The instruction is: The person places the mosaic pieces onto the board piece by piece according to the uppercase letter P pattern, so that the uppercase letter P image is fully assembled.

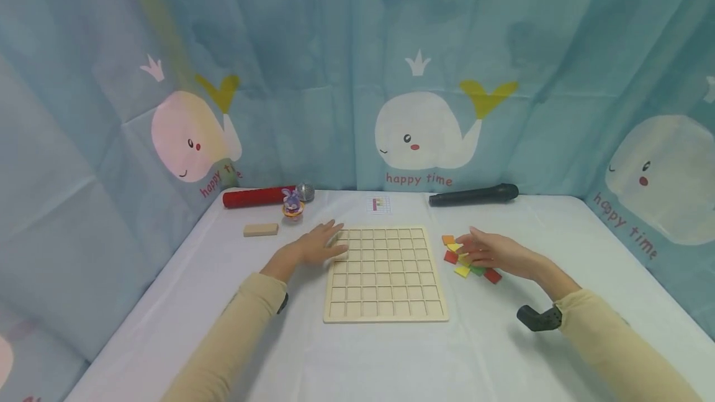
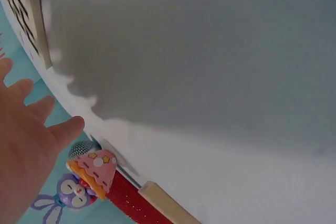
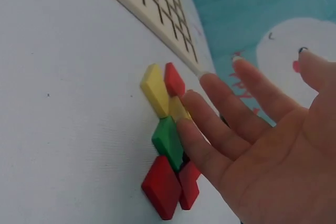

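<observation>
"Hands?"
"Apart: left hand (image 1: 319,245) spread at the grid board's (image 1: 385,320) left edge, right hand (image 1: 497,253) relaxed over tiles (image 1: 450,257) beyond its right."
"Room?"
"Wide, tiles to table's (image 1: 592,247) right edge."
"Count?"
"One board, at least seven tiles."

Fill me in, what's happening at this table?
The person's left hand, fingers spread, is at the left edge of a wooden grid board. The right hand, fingers loosely extended, is over a cluster of coloured tiles right of the board; whether it touches any is unclear. A printed card lies beyond the board, between a red microphone and a black microphone.
</observation>
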{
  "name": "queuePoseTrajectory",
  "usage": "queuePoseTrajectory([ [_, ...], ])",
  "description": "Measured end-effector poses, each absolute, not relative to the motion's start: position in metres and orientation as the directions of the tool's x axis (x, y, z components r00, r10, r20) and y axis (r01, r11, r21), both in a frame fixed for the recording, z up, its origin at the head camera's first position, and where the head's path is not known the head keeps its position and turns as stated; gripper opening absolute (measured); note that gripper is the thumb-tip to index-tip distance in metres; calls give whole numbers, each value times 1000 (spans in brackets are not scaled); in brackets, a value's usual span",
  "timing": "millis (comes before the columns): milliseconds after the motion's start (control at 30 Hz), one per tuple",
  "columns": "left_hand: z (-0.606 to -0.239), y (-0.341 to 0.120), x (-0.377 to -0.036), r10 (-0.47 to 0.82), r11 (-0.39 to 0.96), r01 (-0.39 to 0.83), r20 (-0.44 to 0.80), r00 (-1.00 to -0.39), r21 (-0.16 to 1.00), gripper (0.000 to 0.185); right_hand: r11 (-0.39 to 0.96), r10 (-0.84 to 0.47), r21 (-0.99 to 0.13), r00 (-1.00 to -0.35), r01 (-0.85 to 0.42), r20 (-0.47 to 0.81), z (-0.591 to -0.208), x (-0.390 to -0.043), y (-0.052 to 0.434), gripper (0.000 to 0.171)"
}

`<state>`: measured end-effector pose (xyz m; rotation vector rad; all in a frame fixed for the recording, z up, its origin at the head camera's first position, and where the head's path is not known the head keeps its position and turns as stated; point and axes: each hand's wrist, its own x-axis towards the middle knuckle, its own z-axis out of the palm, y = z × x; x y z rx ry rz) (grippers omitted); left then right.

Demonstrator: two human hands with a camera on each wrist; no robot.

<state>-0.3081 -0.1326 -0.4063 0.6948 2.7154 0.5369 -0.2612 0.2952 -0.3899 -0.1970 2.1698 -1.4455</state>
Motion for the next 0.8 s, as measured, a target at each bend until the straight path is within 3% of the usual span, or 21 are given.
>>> queuePoseTrajectory([
  [400, -414, -130, -302, 484, 856, 389, -262, -835, 341, 74, 504, -477, -864, -837, -11, -268, -398, -260, 285, 53],
  [633, -417, -134, -302, 491, 852, 403, -247, -835, 334, 80, 691, -448, -703, -864, -170, -232, -396, -254, 284, 40],
  [800, -419, -134, -303, 494, 855, 416, -242, -835, 309, 81, 621, -568, -719, -811, -312, -139, -398, -250, 284, 33],
])
